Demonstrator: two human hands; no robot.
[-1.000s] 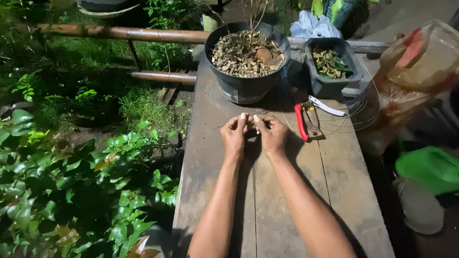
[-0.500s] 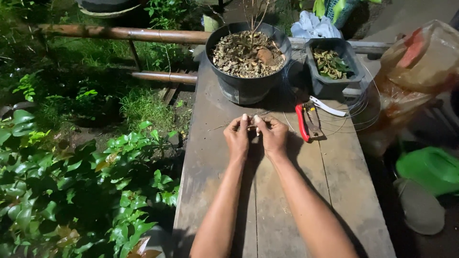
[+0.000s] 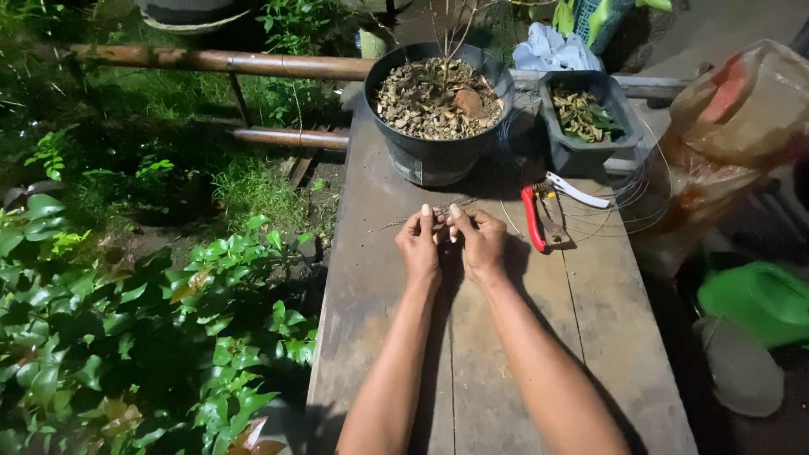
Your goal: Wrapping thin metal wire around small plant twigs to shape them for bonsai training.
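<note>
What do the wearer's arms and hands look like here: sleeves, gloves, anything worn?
Both are bare. The left hand and right hand wear no gloves, and no ring, watch or band shows on the fingers or wrists. Both forearms are uncovered to the bottom edge of the head view, so no sleeve is visible.

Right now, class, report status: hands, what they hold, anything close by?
Left hand and right hand together, pinching thin wire. Red-handled pliers beside right hand. Round pot just beyond.
</note>
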